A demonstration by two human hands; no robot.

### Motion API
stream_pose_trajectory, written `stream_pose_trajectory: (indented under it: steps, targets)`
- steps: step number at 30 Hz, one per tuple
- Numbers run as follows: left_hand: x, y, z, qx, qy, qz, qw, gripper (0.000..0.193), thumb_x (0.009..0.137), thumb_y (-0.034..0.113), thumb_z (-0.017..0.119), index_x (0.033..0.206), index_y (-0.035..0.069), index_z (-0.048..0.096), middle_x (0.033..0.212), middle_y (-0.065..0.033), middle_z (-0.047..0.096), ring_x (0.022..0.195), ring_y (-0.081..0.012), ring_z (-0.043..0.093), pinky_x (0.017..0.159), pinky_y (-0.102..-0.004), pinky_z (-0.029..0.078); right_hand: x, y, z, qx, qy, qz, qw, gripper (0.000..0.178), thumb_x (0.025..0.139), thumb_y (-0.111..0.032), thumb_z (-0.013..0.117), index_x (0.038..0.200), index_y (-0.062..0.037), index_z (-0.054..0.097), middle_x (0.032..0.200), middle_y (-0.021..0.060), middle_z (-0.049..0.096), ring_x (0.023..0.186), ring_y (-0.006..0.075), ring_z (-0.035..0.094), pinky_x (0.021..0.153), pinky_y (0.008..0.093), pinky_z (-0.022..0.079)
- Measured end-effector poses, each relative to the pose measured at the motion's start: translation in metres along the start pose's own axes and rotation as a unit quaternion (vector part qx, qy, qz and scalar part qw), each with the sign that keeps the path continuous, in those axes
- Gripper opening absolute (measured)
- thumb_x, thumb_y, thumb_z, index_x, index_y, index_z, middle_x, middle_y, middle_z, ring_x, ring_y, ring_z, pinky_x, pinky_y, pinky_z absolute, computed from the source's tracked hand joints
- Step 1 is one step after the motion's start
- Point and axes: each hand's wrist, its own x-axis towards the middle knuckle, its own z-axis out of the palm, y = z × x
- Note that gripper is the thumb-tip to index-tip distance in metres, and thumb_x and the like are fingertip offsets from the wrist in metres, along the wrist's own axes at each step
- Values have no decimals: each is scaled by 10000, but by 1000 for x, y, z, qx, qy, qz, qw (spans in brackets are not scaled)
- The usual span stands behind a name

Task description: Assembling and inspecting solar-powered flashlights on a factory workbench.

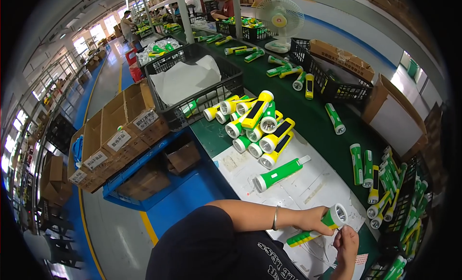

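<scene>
My left hand (314, 221) is closed around a green and yellow flashlight (333, 215). The flashlight's white-rimmed head tilts up to the right, and its yellow-striped tail sticks out below my palm. Just beneath the head, the fingers of my right hand (347, 240) are pinched together; whatever sits between them is too small to make out. Thin white cords (321, 251) hang below the two hands. On the white work surface (308, 193) ahead of me lies a larger green flashlight (281, 174) with a white end tab. Beyond it, several yellow and green flashlights (255, 118) are stacked in a pile.
A black crate (231, 82) with white sheets stands past the pile. Labelled cardboard boxes (113, 135) sit at the left. More flashlights (356, 163) lie along the green belt (313, 116). A fan (279, 22) and another crate (337, 90) stand at the far right.
</scene>
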Motion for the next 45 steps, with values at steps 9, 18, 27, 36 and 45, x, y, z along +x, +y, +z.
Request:
stream_pose_trajectory:
  steps: [9, 18, 27, 36, 45]
  targets:
    - [-6, -12, -25, -241, -14, -104, 965, 537, 747, 242, 617, 1198, 6, 445, 930, -155, 582, 642, -132, 549, 585, -259, 455, 15, -18, 19, -532, 72, -448, 715, 248, 684, -125, 679, 605, -75, 449, 549, 67, 428, 481, 248, 428, 455, 328, 336]
    - [2, -14, -34, -311, -1, -123, 942, 562, 823, 426, 487, 1242, 67, 376, 1086, -93, 502, 580, -138, 444, 555, -284, 377, 13, -34, 24, -309, -38, -46, 949, 342, 885, -346, 473, 758, -53, 597, 539, 49, 476, 473, 173, 451, 472, 296, 366]
    - [-1, -20, -33, -205, -7, -96, 974, 531, 827, 390, 529, 1199, 29, 412, 1037, -102, 502, 621, -155, 497, 569, -266, 417, 22, -1, 34, -338, 18, -190, 922, 258, 860, -311, 513, 765, -81, 585, 568, -23, 419, 508, 103, 417, 477, 253, 327]
    - [7, -26, -31, -197, 126, -130, 963, 367, 914, 350, 448, 1129, 53, 422, 937, -119, 535, 771, -206, 577, 729, -358, 503, 27, -17, 12, -646, 58, -370, 665, 117, 739, -197, 603, 704, -103, 543, 661, 23, 483, 643, 197, 502, 570, 319, 380]
    - [6, -5, -44, -295, 100, -60, 949, 633, 913, 534, 218, 1318, 58, 321, 1040, -106, 539, 934, -191, 548, 810, -375, 495, -2, -8, 10, -129, 86, -92, 984, 141, 882, -79, 457, 994, -28, 525, 671, -20, 437, 609, 49, 376, 554, 201, 332]
